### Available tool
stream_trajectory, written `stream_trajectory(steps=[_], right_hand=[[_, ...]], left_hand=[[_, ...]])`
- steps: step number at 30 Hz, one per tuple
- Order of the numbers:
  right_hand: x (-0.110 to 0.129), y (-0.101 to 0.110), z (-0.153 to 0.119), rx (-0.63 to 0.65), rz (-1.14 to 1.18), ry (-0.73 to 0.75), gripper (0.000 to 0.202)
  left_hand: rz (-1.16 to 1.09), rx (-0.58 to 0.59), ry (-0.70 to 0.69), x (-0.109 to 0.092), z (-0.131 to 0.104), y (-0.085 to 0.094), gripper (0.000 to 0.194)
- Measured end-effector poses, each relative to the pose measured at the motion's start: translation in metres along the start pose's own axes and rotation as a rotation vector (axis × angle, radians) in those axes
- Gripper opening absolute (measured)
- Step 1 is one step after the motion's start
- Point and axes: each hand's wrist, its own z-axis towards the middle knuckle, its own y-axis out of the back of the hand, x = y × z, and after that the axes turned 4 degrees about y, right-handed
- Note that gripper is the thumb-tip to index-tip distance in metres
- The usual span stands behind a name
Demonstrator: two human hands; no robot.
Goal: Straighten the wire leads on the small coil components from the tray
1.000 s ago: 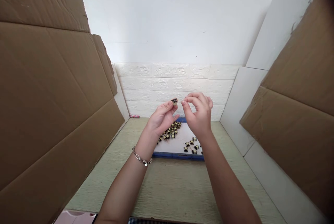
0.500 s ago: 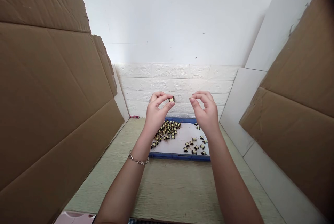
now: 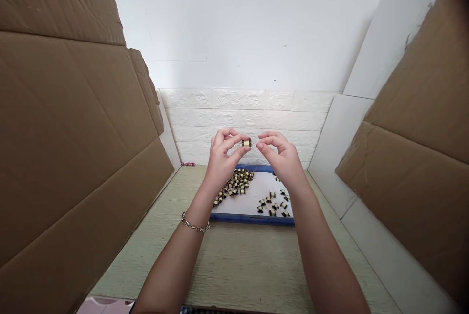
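My left hand [image 3: 223,157] pinches a small coil [image 3: 246,143], yellow in the middle with black ends, between thumb and fingertips above the tray. Just right of it, my right hand [image 3: 280,157] has its thumb and index finger pressed together by the coil's side; whatever they pinch is too small to make out. Below both hands lies a blue-rimmed tray [image 3: 252,219] with a white bottom. A dense pile of similar coils [image 3: 240,179] fills its left part, and several loose coils [image 3: 272,195] are scattered on the right.
The tray rests on a pale green wooden table [image 3: 249,260]. Cardboard sheets [image 3: 73,133] [image 3: 414,123] stand at both sides. Behind is a white brick-patterned wall [image 3: 238,99]. A small red tube [image 3: 188,163] lies at the table's back left.
My left hand has shifted slightly right and turned the coil a little. My right hand has moved left, bringing its fingertips close to the coil.
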Motion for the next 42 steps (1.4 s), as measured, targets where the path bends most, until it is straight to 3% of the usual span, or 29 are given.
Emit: stream_trajectory(steps=[8,16,28,42], right_hand=[[0.001,0.000,0.001,-0.056,0.059,-0.061,0.012],[0.006,0.001,0.000,-0.115,0.026,-0.034,0.010],[0.008,0.002,-0.002,-0.117,-0.035,0.018,0.011],[0.001,-0.014,-0.004,-0.134,-0.235,0.077,0.010]], left_hand=[[0.129,0.024,-0.036,-0.008,-0.003,-0.001,0.017],[0.299,-0.029,-0.103,-0.015,-0.007,0.000,0.016],[0.404,-0.045,-0.139,-0.013,-0.009,-0.003,0.015],[0.546,-0.077,-0.188,-0.004,-0.010,-0.009,0.017]])
